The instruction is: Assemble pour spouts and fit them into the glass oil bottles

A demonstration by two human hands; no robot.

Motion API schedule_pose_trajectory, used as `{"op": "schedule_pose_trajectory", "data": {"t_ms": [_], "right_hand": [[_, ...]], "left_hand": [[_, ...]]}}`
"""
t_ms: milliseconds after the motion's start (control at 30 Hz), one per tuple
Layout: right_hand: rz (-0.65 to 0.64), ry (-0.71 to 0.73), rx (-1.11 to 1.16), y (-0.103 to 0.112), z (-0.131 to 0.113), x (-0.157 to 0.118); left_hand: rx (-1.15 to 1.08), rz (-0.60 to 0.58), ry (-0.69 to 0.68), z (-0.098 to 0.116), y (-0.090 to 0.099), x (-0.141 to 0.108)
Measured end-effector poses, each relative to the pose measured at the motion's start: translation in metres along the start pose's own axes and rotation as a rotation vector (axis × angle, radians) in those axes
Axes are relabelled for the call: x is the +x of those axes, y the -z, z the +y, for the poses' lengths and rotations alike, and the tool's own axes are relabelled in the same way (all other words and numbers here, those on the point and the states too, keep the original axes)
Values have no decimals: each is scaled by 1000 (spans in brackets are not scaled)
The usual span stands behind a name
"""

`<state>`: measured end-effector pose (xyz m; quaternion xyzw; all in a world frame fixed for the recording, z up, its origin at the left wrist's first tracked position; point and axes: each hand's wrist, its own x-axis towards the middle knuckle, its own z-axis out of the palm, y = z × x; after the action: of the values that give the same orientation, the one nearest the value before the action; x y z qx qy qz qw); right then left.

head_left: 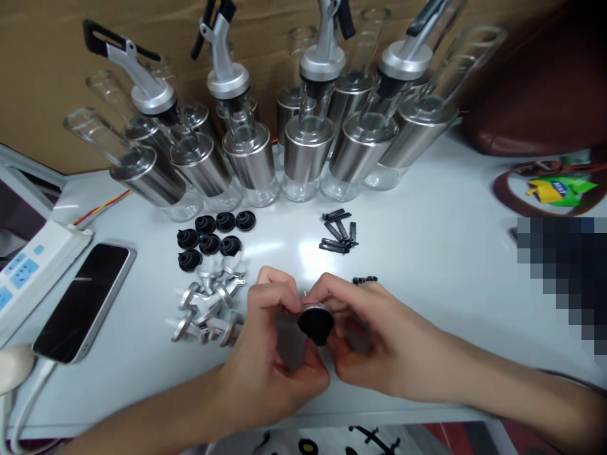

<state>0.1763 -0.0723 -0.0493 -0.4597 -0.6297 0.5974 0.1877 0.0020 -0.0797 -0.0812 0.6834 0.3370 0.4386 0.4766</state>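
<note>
Between both hands, above the front of the table, is a bottle pourer top [317, 322] with its black rubber stopper facing me and a silver rim behind. My left hand [272, 344] pinches it from the left with thumb and fingers. From the right, my right hand [365, 335] grips the same piece, its index finger over the silver part. The spout side is mostly hidden by the fingers. Left of my left hand lies a pile of silver pourer spouts [211, 300]. Black ribbed stoppers [208, 243] sit behind that pile. A few tiny black parts [365, 280] lie just behind my right hand.
Several glass bottles with steel sleeves [308, 148] line the back, some with pourers fitted. Small black levers [339, 232] lie mid-table. A phone [85, 303] and a white power strip [35, 272] are left. A brown bag [531, 88] and a round dish [512, 196] stand right.
</note>
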Motion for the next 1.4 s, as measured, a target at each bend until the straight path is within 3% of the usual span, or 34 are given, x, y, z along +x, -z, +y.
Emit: {"op": "schedule_pose_trajectory", "data": {"t_ms": [433,633,767,967,1133,1400], "right_hand": [[20,64,14,3,1,-4],[314,478,-121,7,9,1],[420,539,-194,9,13,2],[438,641,-211,12,10,1],[459,683,-193,15,8,2],[359,679,-170,20,7,0]], "left_hand": [[58,-26,-105,0,2,4],[-45,100,-120,2,8,13],[-96,72,-78,2,7,11],[-15,-35,-3,1,6,7],[-16,-41,-17,-4,11,8],[-168,-36,-66,-6,8,11]]}}
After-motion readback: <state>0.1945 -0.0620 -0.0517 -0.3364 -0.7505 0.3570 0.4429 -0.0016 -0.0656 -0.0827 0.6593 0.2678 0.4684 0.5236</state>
